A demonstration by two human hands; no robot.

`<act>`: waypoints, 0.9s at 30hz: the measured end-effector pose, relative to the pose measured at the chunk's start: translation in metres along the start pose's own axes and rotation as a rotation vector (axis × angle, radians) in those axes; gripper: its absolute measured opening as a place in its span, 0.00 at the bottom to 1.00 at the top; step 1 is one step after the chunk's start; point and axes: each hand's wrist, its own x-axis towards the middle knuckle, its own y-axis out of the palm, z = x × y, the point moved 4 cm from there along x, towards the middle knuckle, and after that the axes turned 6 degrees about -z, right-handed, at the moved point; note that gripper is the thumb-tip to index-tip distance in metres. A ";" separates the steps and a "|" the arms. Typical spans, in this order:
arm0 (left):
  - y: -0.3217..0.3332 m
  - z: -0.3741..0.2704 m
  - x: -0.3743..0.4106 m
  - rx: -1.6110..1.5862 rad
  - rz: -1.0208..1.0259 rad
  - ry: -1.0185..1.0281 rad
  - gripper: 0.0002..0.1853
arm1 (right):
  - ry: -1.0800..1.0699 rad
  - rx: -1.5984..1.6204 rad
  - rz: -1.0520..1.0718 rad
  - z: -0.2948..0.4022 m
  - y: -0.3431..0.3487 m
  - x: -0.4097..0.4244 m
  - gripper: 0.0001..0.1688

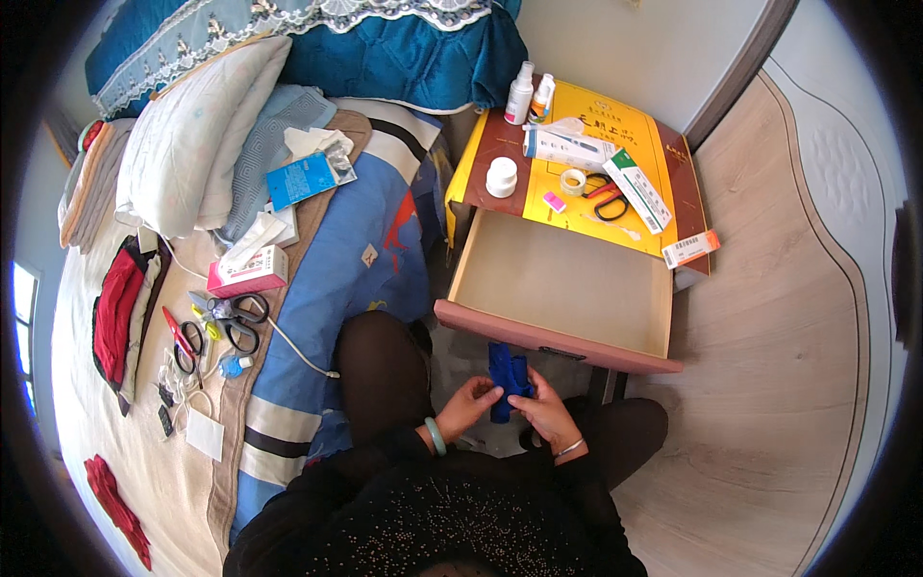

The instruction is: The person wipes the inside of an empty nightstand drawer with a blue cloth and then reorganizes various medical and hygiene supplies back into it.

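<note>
A piece of dark blue cloth (509, 379), partly folded, is held between both hands above my lap. My left hand (469, 405), with a pale green bangle at the wrist, grips its left side between thumb and fingers. On its right side, my right hand (548, 415), wearing a silver bracelet, presses a thumb on the cloth with the fingers behind. Just beyond the hands is the pink front of a pulled-out drawer (497, 326), whose visible inside holds nothing.
The nightstand top (505, 198) bears spray bottles, a white jar (501, 177), tape, red-handled scissors (610, 196) and medicine boxes. On the bed at left lie scissors (241, 317), cables (191, 375), a tissue box (249, 272) and red cloths (119, 317). A wooden panel (779, 324) stands at right.
</note>
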 end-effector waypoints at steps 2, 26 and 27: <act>-0.010 0.015 0.009 0.137 0.072 0.045 0.12 | 0.066 -0.139 -0.048 0.006 0.003 -0.001 0.37; -0.020 -0.021 -0.024 0.217 -0.014 0.285 0.16 | -0.523 -0.732 0.033 0.061 0.041 -0.027 0.13; -0.019 -0.021 -0.024 0.089 -0.016 0.162 0.18 | -0.540 -0.639 0.040 0.077 0.050 -0.034 0.12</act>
